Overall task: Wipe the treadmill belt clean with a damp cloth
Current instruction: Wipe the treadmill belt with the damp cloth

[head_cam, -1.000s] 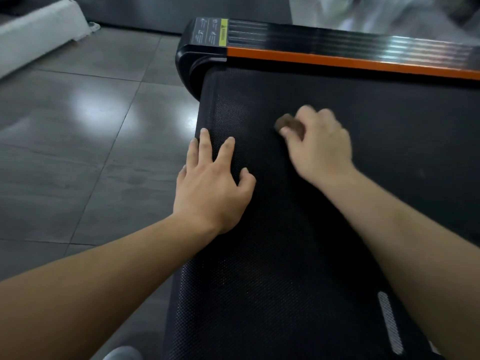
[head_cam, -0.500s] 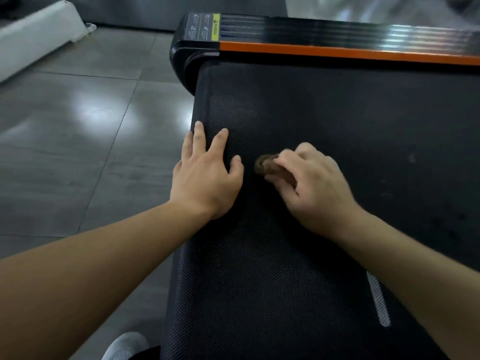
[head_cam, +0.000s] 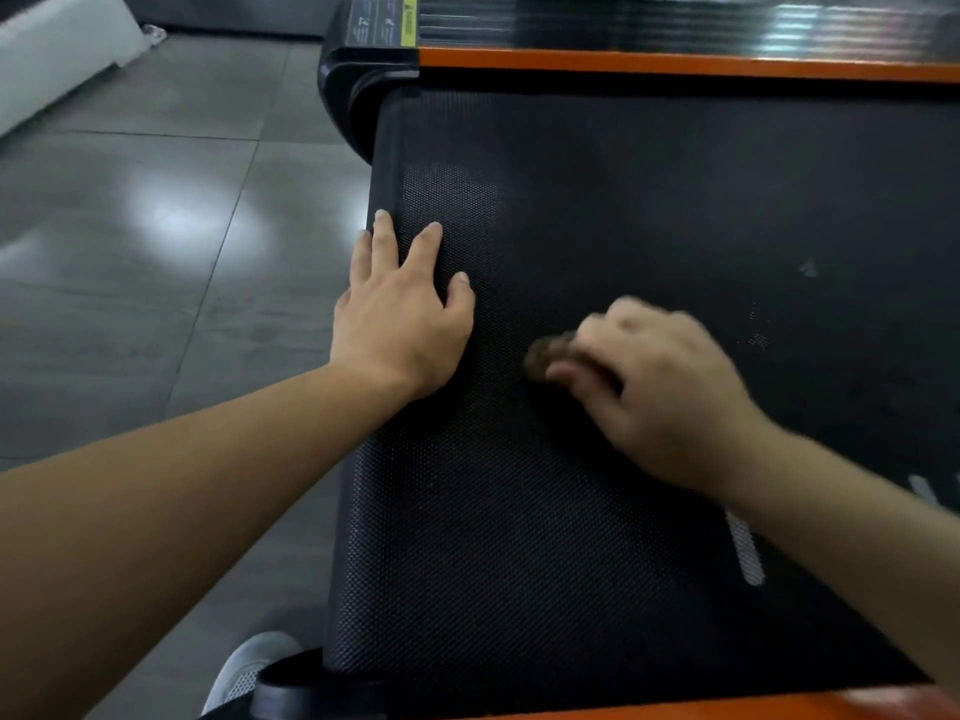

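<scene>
The black textured treadmill belt (head_cam: 597, 537) fills the middle and right of the head view. My right hand (head_cam: 660, 392) is pressed on the belt with its fingers closed over a small bunched brown cloth (head_cam: 545, 356); only the cloth's left end shows past the fingers. My left hand (head_cam: 402, 314) lies flat on the belt's left edge with fingers spread, holding nothing, just left of the cloth. A few pale specks (head_cam: 758, 324) sit on the belt to the right.
An orange side rail (head_cam: 675, 62) with a black housing and a warning label (head_cam: 384, 18) borders the belt's far side. Another orange rail (head_cam: 727, 706) runs along the bottom. Grey floor tiles (head_cam: 156, 252) lie left, a white object (head_cam: 57, 54) at top left, my grey shoe (head_cam: 249, 672) below.
My right hand has dragged the cloth across the belt toward me and then slightly to the right. My left hand has stayed planted on the belt's left edge.
</scene>
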Available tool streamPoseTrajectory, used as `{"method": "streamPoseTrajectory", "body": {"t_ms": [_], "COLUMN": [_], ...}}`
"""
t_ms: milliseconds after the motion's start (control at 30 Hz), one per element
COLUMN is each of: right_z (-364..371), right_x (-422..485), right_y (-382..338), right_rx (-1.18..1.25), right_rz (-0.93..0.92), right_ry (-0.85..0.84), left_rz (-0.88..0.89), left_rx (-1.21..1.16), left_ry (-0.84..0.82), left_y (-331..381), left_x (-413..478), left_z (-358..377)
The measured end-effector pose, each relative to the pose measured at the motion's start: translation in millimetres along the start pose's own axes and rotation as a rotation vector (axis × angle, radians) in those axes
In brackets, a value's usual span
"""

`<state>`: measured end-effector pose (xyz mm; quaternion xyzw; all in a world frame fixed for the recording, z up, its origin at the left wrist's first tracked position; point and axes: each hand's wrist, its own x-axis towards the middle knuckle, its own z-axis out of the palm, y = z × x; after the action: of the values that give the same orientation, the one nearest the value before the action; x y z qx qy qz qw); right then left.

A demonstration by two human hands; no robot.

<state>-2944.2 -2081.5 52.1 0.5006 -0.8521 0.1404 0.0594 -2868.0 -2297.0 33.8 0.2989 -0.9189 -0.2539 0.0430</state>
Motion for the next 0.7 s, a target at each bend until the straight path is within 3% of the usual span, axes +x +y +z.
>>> {"method": "streamPoseTrajectory", "body": {"t_ms": [100, 133, 267, 367, 433, 533, 567, 700], "right_z": [0, 4, 3, -2, -2, -4, -4, -2], "right_x": [14, 8, -45, -39, -21, -8, -12, -50], "right_y": [19, 7, -63, -36, 3, 39, 31, -28], "right_rx": [-0.010, -0.006, 0.197, 0.158, 0.039, -0.064, -0.046, 0.138], "right_rz": [0.291, 0.296, -0.087, -0.202, -0.066, 0.325, 0.336, 0.003], "right_ry": [0.089, 0.113, -0.063, -0.133, -0.013, 0.102, 0.104, -0.044], "left_rz": [0.002, 0.001, 0.004, 0.002, 0.037, 0.258, 0.314, 0.309], "left_rx": [0.015, 0.020, 0.029, 0.032, 0.065, 0.141, 0.157, 0.211], "left_ry": [0.006, 0.009, 0.010, 0.001, 0.029, 0.087, 0.080, 0.018], "left_y": [0, 0, 0, 2, 2, 2, 3, 3], "left_x": [-1, -1, 0, -2, -4, -6, -5, 0], "left_z": [1, 2, 2, 1, 1, 3, 3, 3]}}
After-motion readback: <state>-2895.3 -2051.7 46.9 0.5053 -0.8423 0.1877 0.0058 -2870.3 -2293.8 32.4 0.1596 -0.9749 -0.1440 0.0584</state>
